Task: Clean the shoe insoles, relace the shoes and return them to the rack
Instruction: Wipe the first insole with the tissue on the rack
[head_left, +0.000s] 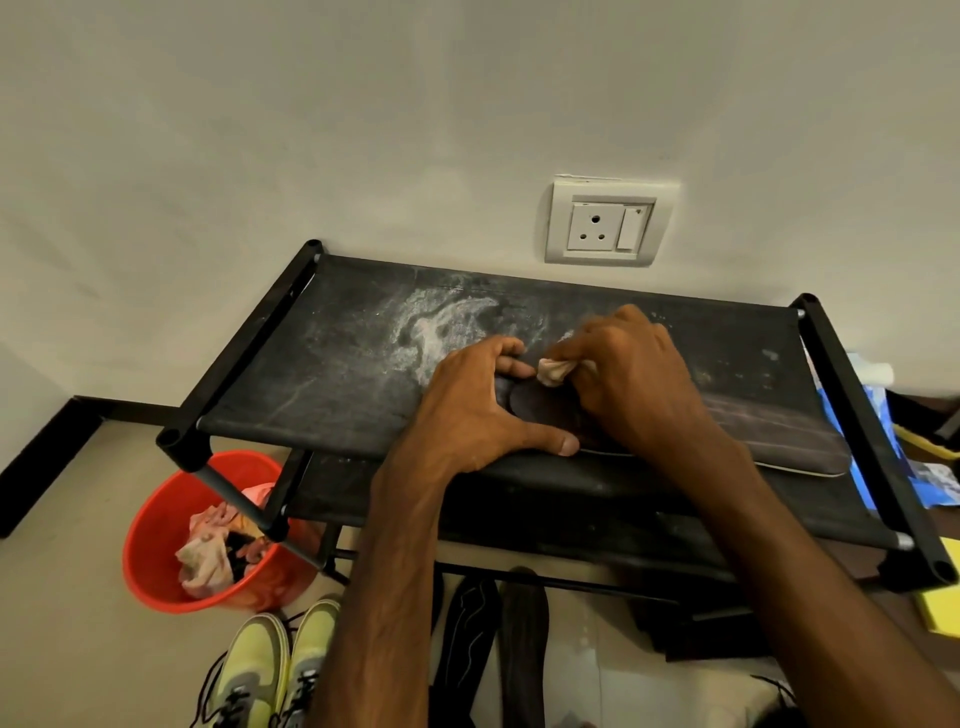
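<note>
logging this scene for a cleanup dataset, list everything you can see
rack: one, black, against the wall
insoles: two, dark, on the rack top
powder: one patch, white, rack top left
cloth: one, pale, over the left insole
bucket: one, red, floor left of rack
rags: several, pinkish, in the bucket
sneakers: one pair, yellow-green, floor bottom left
socket: one, white, wall above rack
bag: one, blue-white, right of rack
left hand: grips the left insole's end
right hand: pinches the cloth
</note>
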